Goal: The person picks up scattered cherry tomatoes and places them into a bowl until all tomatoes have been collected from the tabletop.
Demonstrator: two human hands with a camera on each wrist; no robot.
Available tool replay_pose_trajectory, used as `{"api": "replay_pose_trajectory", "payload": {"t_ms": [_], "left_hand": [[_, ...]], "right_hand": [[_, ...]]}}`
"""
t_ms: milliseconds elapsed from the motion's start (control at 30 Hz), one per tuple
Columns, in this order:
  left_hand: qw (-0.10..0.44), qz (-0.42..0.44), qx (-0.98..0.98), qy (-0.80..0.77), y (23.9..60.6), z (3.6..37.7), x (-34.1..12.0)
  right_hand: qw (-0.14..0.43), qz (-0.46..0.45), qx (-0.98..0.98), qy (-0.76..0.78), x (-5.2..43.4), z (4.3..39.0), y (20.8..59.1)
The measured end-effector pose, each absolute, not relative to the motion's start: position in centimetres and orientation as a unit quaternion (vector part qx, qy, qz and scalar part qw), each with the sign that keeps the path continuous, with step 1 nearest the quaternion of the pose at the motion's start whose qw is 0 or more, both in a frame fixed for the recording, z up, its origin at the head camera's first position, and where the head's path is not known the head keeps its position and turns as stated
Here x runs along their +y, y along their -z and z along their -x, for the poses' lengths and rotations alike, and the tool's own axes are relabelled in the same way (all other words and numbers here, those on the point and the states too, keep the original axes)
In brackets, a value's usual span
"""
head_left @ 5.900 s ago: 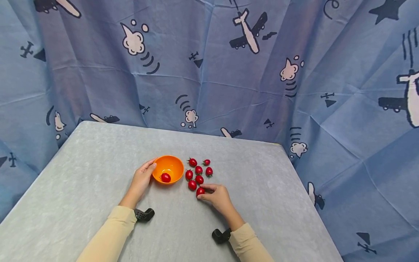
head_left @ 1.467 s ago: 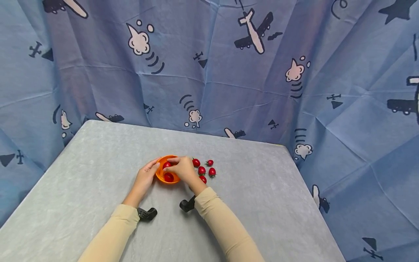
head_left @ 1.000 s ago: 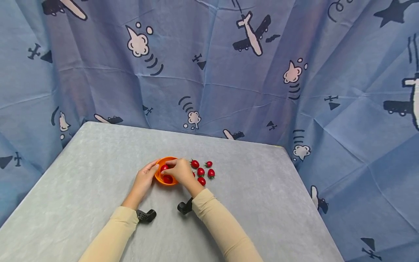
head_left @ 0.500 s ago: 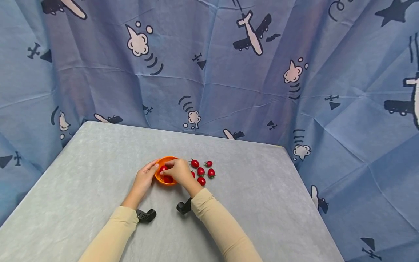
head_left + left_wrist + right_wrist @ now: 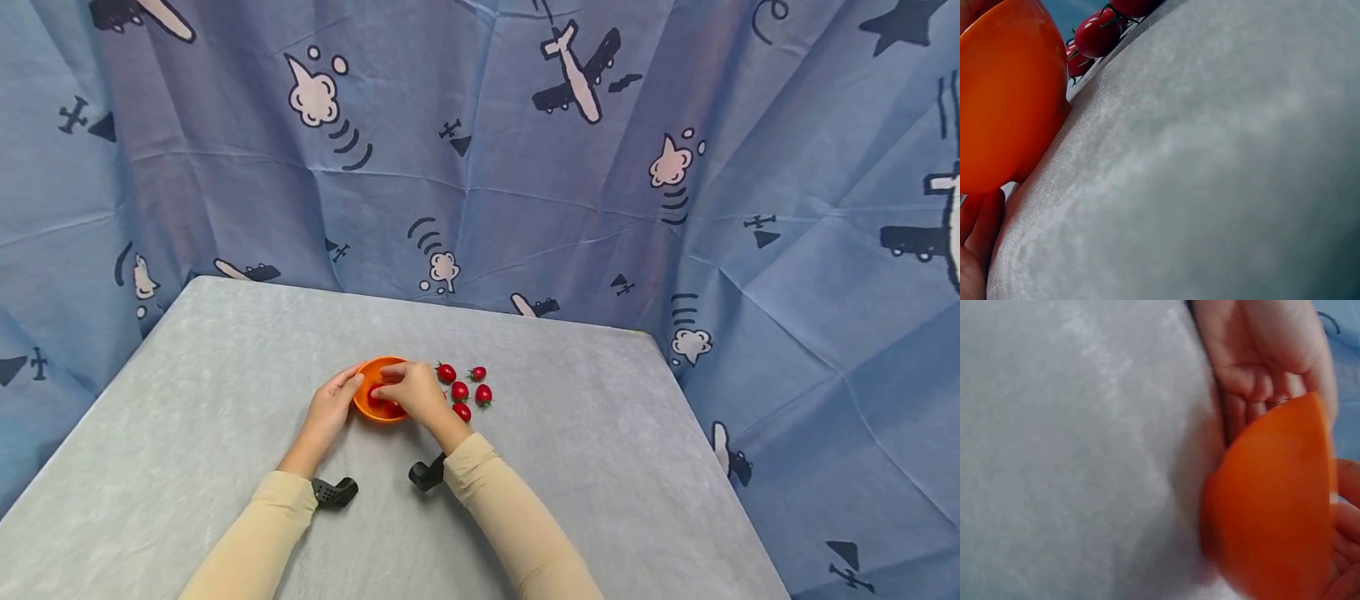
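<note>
Grey table (image 5: 600, 467) bears loose tomatoes (image 5: 467, 385) beside the orange bowl (image 5: 372, 372).

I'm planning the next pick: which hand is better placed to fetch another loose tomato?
The right hand. It hovers over the orange bowl, directly beside the loose tomatoes on the table. The left hand rests against the bowl's far side, steadying it.

Sleeves: I see long pale-beige sleeves (image 5: 247, 542) on both my arms, close-fitting and plain, ending at the wrists.
Hands: my left hand (image 5: 327, 410) and right hand (image 5: 415, 392) are bare, no gloves or rings that I can make out.
Wrist gear: a small black camera mount (image 5: 333, 492) sits under each wrist, rounded, the left one dotted with holes.
</note>
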State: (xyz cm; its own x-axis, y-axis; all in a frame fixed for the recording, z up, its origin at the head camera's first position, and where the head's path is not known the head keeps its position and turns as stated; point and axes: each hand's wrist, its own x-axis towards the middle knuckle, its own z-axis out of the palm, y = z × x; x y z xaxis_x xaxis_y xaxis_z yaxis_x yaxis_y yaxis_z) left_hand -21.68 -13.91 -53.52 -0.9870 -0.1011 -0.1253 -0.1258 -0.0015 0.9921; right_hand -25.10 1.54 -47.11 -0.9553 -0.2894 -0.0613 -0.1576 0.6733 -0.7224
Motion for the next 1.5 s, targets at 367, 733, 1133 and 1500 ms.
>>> {"api": "replay_pose_trajectory", "payload": {"t_ms": [367, 733, 1133, 1500], "left_hand": [[-0.005, 0.083, 0.702, -0.707, 53.4, 21.9, -13.7], [-0.005, 0.080, 0.696, -0.714, 53.3, 21.9, -13.8], [-0.005, 0.080, 0.695, -0.714, 53.5, 22.0, -13.7], [0.000, 0.085, 0.694, -0.715, 53.6, 21.8, -13.8]], "right_hand": [[0.084, 0.092, 0.859, 0.497, 5.3, 24.2, 45.2], [0.040, 0.043, 0.841, 0.538, 10.1, 24.4, 45.0], [-0.021, -0.011, 0.834, 0.551, 13.7, 24.9, 46.6], [-0.044, -0.045, 0.832, 0.552, 15.6, 24.5, 48.2]]}}
